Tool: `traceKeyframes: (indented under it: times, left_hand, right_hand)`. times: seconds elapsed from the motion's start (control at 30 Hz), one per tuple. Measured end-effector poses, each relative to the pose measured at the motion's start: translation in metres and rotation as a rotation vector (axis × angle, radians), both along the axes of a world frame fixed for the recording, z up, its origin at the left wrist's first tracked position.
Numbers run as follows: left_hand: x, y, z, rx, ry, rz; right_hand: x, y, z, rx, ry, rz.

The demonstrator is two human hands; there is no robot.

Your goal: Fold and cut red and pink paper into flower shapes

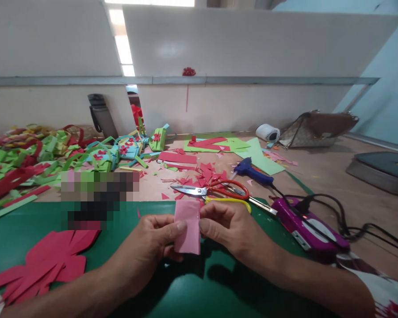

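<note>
A folded piece of pink paper [187, 227] is held upright above the green mat [245, 291]. My left hand [155, 234] pinches its left side, thumb on the front face. The thumb and fingertips of my right hand [227, 227] close on its right edge. Just beyond the paper lie scissors with orange handles [232, 187], blades toward the left. A yellow handle [230, 203] shows next to them, partly hidden by my right hand. Red paper cut-outs [49, 260] are stacked at the left, near my left forearm.
Behind the scissors are red paper scraps [204, 174] and a blue glue gun [254, 171]. A purple power strip [307, 227] with black cables sits to the right. Small green paper baskets [102, 152] crowd the left. A handbag [318, 130] stands at the back right.
</note>
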State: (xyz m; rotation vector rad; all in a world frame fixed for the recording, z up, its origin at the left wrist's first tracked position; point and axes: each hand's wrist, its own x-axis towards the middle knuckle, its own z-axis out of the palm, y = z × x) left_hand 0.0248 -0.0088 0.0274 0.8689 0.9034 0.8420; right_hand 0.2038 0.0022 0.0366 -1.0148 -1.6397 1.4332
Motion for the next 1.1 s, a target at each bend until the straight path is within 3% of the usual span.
traceKeyframes:
  times: [0.2,0.7,0.93,1.1]
  left_hand:
    - [0.002,-0.002,-0.004,-0.074,0.016,-0.057]
    - [-0.003,0.006,-0.006,-0.024,-0.023,-0.191]
    - [-0.005,0.009,-0.004,-0.007,-0.097,-0.076]
    - [-0.007,0.011,-0.006,-0.010,-0.121,-0.039]
  right_hand:
    - [-0.002,0.001,-0.001,0.031,-0.099,-0.061]
    - [-0.001,-0.003,0.003,0.018,-0.150,-0.025]
    - [0.001,0.000,0.002,0.044,-0.031,0.023]
    - [0.002,0.001,-0.001,-0.005,-0.074,0.029]
